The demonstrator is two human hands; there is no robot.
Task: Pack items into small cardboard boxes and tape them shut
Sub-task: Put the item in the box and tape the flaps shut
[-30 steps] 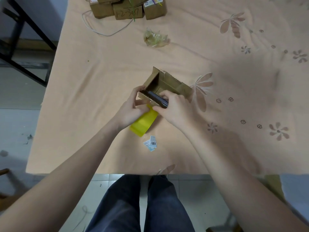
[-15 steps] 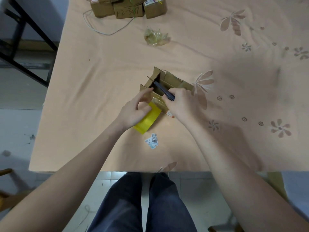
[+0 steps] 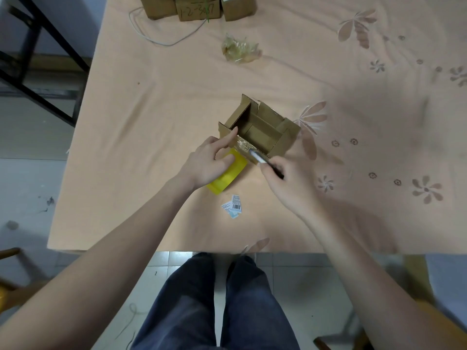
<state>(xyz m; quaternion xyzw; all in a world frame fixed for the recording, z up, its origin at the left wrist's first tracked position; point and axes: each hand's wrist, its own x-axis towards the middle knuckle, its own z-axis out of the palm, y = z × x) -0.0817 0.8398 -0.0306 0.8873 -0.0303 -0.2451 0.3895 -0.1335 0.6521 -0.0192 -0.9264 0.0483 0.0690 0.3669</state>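
A small open cardboard box point(image 3: 286, 144) stands in the middle of the table, its inside showing bare cardboard. A strip of clear tape point(image 3: 242, 144) lies over its near wall. My left hand point(image 3: 204, 162) rests on a yellow tape roll point(image 3: 227, 179) just in front of the box, fingers curled on the roll and the index finger stretched out to the box's near-left corner. My right hand point(image 3: 290, 188) grips a slim dark tool point(image 3: 256, 155) whose silvery tip touches the taped near edge.
Several taped cardboard boxes point(image 3: 197, 10) sit at the far edge beside a white cord point(image 3: 161, 40). Crumpled clear plastic point(image 3: 240, 49) lies behind the box. Barcode labels point(image 3: 233, 207) lie near the front edge. A black metal frame point(image 3: 45, 46) stands left of the table.
My right hand drew the dark tool back from over the box opening to its near edge. My left index finger reached onto the box corner. The box inside is now uncovered.
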